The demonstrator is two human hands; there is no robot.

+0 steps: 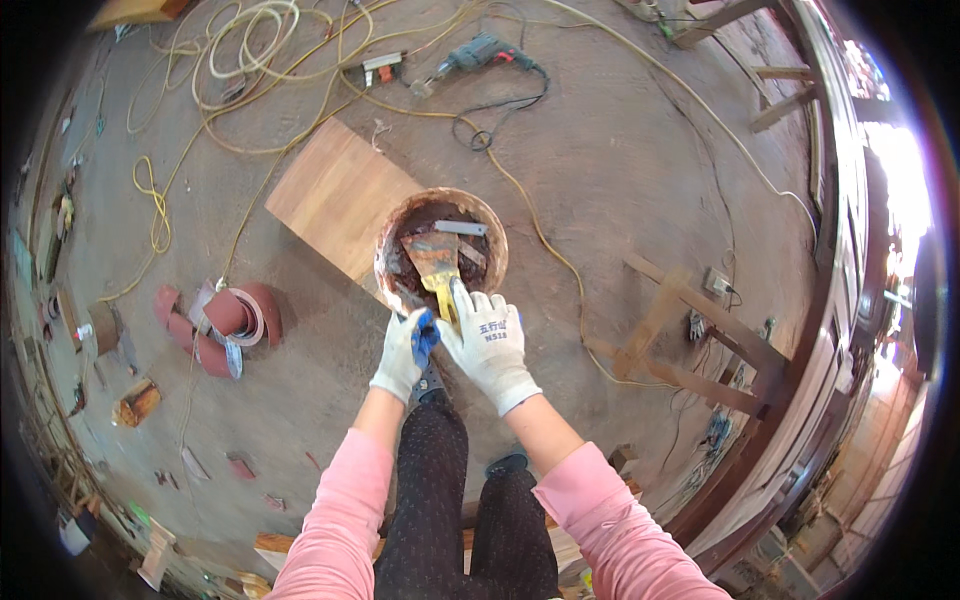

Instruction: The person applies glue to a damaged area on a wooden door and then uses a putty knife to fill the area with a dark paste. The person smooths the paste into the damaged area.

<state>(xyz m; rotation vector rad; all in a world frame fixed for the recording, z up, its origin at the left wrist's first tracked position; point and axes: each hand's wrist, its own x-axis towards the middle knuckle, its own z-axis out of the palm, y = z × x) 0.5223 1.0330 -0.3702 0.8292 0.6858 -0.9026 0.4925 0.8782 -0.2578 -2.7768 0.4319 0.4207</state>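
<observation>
My right hand (487,338), in a white work glove, is closed round the yellow handle of a putty knife (435,257). The knife's wide, stained blade points away from me over a round bucket (502,238). Dark reddish-brown stuff coats the inside of the bucket, and a small grey flat strip (461,228) lies in it. My left hand (405,350), gloved in white with blue on the palm side, is closed just beside the right one at the bucket's near rim. What its fingers hold, if anything, is hidden.
The bucket stands at the edge of a wooden board (335,200). A power drill (487,55) and tangled hoses (260,60) lie farther off. Reddish sandpaper rolls (228,312) are at left, and a wooden frame (700,340) stands at right. A yellow cord (540,225) crosses the floor.
</observation>
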